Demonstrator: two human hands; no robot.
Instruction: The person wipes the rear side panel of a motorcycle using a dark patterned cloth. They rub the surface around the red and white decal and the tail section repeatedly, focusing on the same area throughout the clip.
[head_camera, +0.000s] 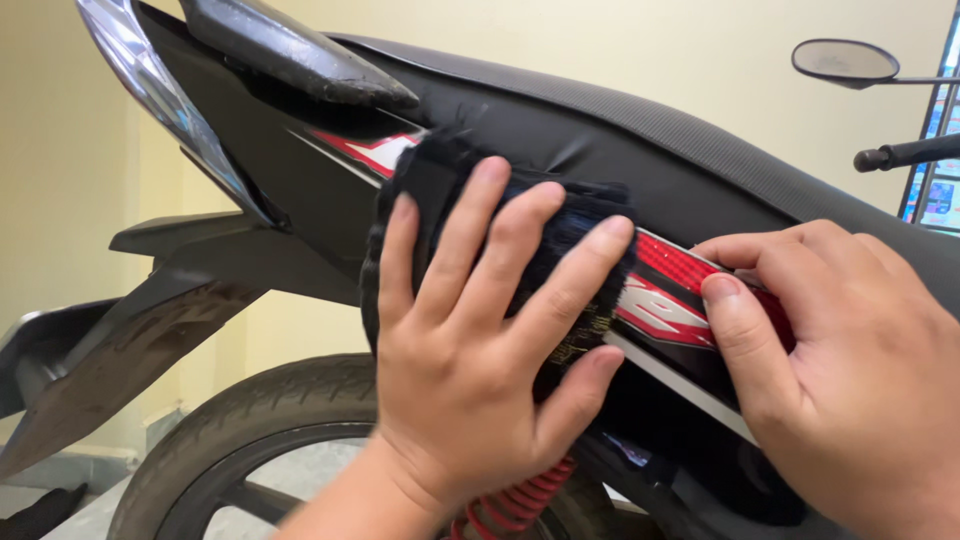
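The left hand lies flat with its fingers spread wide over a dark cloth, gripping nothing — the open palm presses the cloth against the black side panel of the motorcycle, just under the seat. Beside it, the right hand has its fingers curled loosely, holding nothing, tips and thumb braced on the red-and-white decal — apparently to steady the panel; below the left wrist sit the red spring and rear tyre.

A red, white and silver decal is seen along the black side panel of the motorcycle. Blue-toned posters are seen at the right edge, behind the handlebar.
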